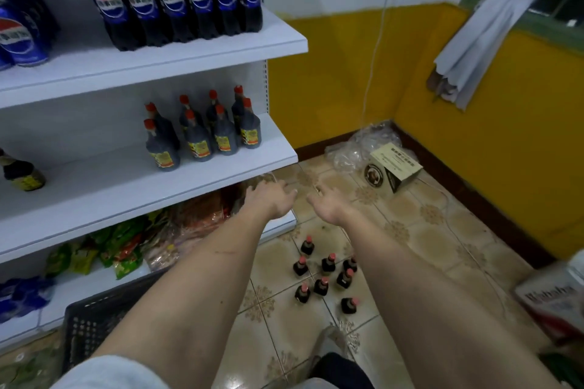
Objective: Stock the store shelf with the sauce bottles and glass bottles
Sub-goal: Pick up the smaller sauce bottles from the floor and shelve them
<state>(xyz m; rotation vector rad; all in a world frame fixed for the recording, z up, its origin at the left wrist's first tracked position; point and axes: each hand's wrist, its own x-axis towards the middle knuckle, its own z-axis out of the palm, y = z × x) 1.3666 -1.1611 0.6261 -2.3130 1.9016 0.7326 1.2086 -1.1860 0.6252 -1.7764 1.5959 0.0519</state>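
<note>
Both the left hand (pixel 268 199) and right hand (pixel 328 204) are held open and empty; red-capped dark sauce bottles on the floor (pixel 325 275) must be picked up next for the white middle shelf (pixel 132 189).

The wall (pixel 341 79) is white on top and yellow below. The floor (pixel 420 230) has brown patterned tiles.

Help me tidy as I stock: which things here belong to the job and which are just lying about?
Job:
- red-capped dark sauce bottles on the tiled floor
- the same bottles on the white middle shelf
- empty left hand, empty right hand

Lying about:
- cardboard box in the corner
- crumpled clear plastic wrap
- black plastic crate
</note>
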